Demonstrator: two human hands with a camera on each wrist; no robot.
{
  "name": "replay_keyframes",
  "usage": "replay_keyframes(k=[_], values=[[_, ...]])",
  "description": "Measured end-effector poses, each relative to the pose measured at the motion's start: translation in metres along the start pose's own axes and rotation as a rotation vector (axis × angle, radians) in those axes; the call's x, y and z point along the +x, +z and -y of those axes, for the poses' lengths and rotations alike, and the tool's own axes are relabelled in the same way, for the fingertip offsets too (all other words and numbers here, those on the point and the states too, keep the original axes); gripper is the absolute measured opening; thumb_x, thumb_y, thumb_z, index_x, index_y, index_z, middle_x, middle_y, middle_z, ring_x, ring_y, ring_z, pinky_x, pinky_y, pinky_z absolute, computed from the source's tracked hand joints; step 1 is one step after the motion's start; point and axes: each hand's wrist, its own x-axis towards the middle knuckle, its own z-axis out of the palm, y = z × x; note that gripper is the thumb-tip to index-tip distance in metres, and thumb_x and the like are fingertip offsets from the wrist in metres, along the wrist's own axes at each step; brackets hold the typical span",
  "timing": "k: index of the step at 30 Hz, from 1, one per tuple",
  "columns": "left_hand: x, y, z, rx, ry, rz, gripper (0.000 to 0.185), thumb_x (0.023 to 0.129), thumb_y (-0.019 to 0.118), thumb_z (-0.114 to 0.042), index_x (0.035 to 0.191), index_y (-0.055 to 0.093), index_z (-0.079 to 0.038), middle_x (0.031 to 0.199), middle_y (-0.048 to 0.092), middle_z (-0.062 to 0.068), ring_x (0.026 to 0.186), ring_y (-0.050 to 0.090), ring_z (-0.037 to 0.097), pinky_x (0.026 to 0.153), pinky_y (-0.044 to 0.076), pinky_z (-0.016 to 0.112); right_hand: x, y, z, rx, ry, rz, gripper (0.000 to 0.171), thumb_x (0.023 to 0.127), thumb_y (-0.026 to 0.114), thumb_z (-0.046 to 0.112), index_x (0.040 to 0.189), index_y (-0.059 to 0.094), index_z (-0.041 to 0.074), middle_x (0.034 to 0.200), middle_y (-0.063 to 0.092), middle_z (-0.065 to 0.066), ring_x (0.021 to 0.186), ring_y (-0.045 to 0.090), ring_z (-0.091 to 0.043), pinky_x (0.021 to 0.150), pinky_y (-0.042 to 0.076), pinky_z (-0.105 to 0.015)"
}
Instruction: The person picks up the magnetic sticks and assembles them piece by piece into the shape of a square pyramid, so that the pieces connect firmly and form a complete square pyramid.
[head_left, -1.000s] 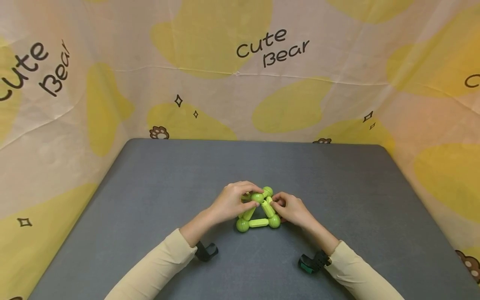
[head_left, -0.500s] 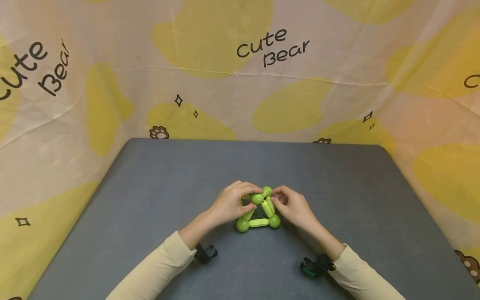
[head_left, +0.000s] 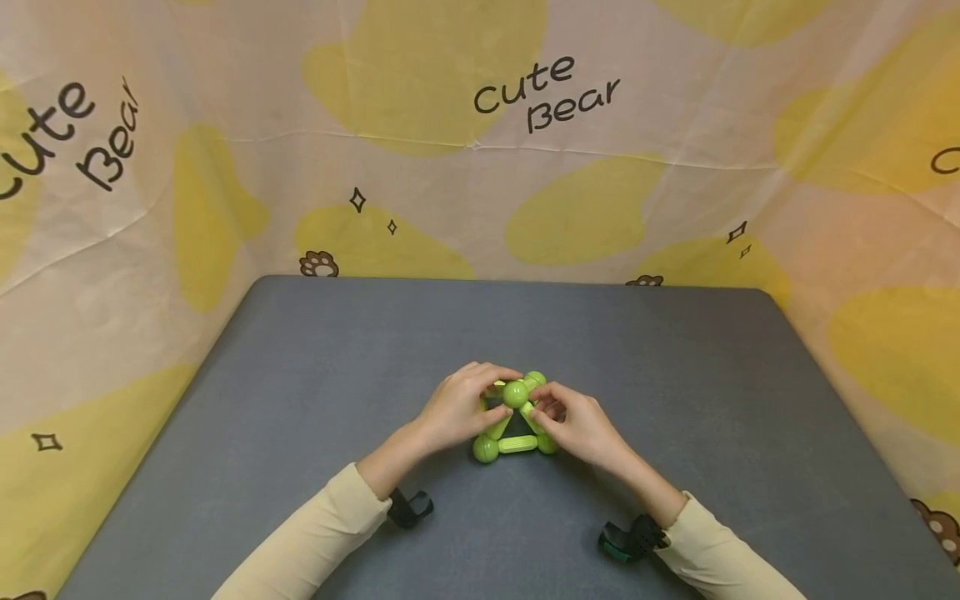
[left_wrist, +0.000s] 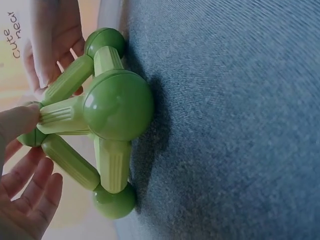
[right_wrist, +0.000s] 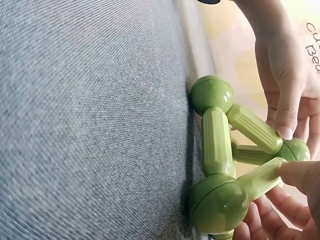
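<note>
A pyramid-shaped frame of light green magnetic rods and darker green balls stands on the table. Its top ball (head_left: 516, 393) is held between the thumb and fingers of my left hand (head_left: 461, 406). From the right, my right hand (head_left: 588, 427) pinches the upper part of the slanting right front rod (right_wrist: 260, 179), thumb on the near side and fingers behind. That rod rises from the right front ball (right_wrist: 218, 205). A horizontal front rod (head_left: 518, 444) joins it to the left front ball (left_wrist: 118, 105). My right hand partly covers the frame's right side in the head view.
The grey table (head_left: 360, 350) stretches out around the frame. Behind and beside it hangs a yellow and cream cloth (head_left: 420, 192) with printed words. Black straps circle both wrists, such as the right strap (head_left: 632, 539).
My right hand has drawn back slightly from the frame, then come left onto the right front rod. My left hand stays at the top ball, nearly still.
</note>
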Motion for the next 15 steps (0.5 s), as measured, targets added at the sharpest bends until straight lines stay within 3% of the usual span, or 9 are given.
replay_keyframes(k=[15], values=[[-0.0009, 0.001, 0.003, -0.04, -0.015, -0.008, 0.039, 0.071, 0.07, -0.017, 0.108, 0.059, -0.021, 0.101, 0.059, -0.011, 0.082, 0.054, 0.009, 0.067, 0.045, 0.021, 0.0011, 0.0038, 0.0007, -0.02, 0.003, 0.004, 0.012, 0.079, 0.063, 0.017, 0.09, 0.06, 0.015, 0.077, 0.06, 0.007, 0.064, 0.055, -0.004, 0.054, 0.045, -0.019]])
